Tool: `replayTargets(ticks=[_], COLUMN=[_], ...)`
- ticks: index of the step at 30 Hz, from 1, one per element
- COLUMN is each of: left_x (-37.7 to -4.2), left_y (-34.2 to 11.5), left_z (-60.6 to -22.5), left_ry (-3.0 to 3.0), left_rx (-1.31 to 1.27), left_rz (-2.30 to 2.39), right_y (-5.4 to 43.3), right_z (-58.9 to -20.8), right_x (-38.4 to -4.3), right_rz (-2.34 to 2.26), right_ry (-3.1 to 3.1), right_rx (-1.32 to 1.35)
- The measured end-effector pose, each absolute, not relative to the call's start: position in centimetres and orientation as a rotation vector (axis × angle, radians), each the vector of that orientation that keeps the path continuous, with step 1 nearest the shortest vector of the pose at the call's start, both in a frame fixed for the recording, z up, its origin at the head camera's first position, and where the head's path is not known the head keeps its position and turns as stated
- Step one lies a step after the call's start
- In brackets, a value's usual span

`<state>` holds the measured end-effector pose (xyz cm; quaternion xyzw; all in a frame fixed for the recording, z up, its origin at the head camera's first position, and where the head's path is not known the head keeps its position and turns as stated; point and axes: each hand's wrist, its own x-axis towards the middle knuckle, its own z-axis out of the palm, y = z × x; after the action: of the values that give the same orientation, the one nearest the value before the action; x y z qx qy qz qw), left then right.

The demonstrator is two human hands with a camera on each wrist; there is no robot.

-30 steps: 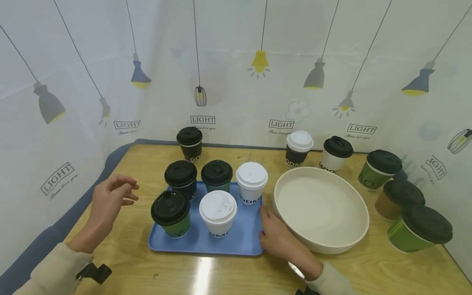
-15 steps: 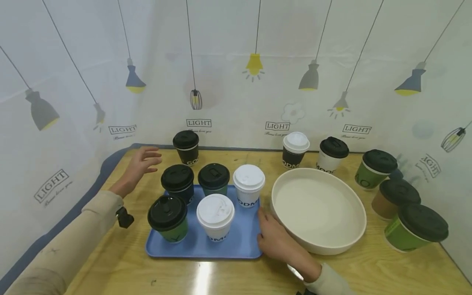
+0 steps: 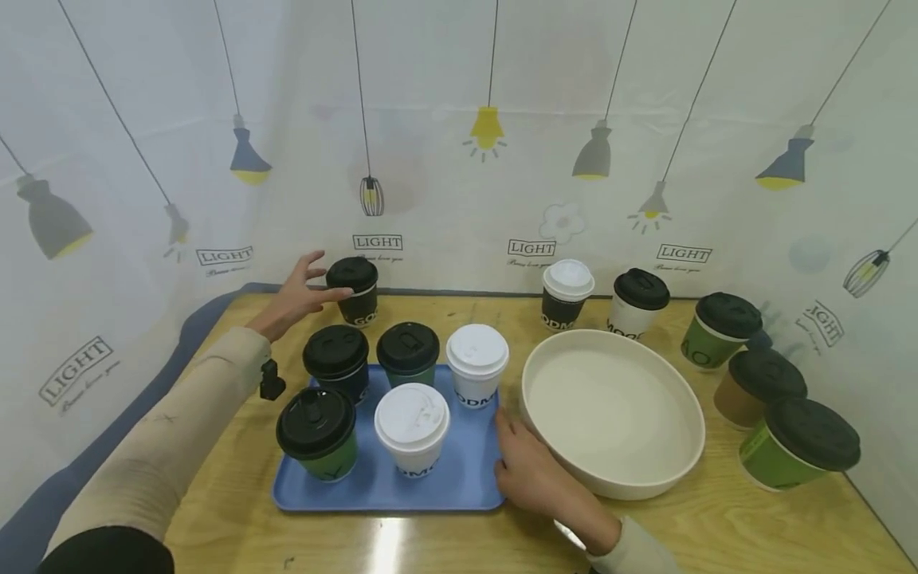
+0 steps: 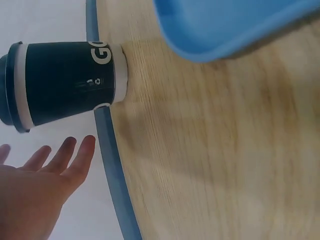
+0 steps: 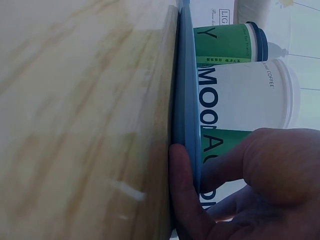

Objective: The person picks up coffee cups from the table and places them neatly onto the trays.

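Observation:
In the head view, my left hand (image 3: 297,295) reaches to the black paper coffee cup (image 3: 362,303) at the back left. Its fingers are spread beside the cup, and the left wrist view shows a gap between fingertips and cup (image 4: 70,82). My right hand (image 3: 534,470) pinches the right rim of the blue tray (image 3: 459,486); in the right wrist view, finger and thumb lie on either side of the rim (image 5: 187,120). Several lidded cups stand upright on the tray, among them a green cup (image 3: 330,454) and a white cup (image 3: 416,446).
A round cream bowl (image 3: 610,414) sits right of the tray, close to my right forearm. Beyond it stand a black cup with white lid (image 3: 562,307), a white cup (image 3: 634,311), a brown cup (image 3: 742,395) and green cups (image 3: 782,454). A printed curtain (image 3: 445,207) borders the table.
My left hand has moved forward and right, from beside the tray to the black cup at the back left. The right hand stays at the tray's rim. The head view shifts slightly.

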<state>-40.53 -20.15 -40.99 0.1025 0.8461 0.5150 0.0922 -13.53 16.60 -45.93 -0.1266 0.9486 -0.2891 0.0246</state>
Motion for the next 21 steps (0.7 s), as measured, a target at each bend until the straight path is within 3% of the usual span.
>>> replayTargets(ticks=[21], left_x=[-41.6], left_y=[-17.5], left_z=[-41.8], left_ry=[2.539], left_rx=[0.39], left_rz=[1.481], right_y=[16.8], right_z=[-46.1], right_x=[-13.6], right_rz=[-0.884], right_ry=[2.933], right_rx=[-0.38])
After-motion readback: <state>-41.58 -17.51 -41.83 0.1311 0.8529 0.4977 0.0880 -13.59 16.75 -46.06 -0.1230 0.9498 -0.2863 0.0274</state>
